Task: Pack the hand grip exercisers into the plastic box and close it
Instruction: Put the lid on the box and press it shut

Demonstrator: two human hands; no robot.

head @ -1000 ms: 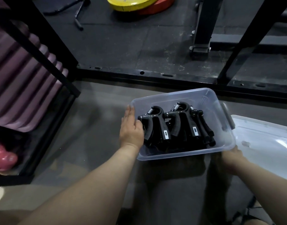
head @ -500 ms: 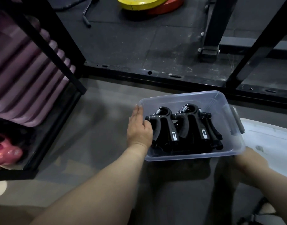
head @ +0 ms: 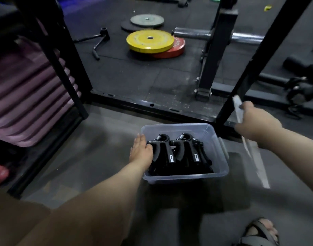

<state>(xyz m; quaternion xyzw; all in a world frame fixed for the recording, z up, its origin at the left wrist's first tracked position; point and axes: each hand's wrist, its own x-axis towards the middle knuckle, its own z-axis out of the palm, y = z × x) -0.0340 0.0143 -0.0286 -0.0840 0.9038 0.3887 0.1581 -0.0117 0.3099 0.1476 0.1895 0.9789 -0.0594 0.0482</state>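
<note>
My left hand [head: 141, 152] rests flat against the 9 o'clock wall of the clear plastic box [head: 221, 167] on the floor, fingers extended, grasping nothing. The black spring-loaded hand grip exercisers [head: 178, 153] stand packed inside. My right hand [head: 255, 121], at 2 o'clock from the box, clasps the translucent plastic lid [head: 253, 153], which is blurred and tilted steeply. Risks: the lid may land askew, or a protruding handle may block the lid from seating.
</note>
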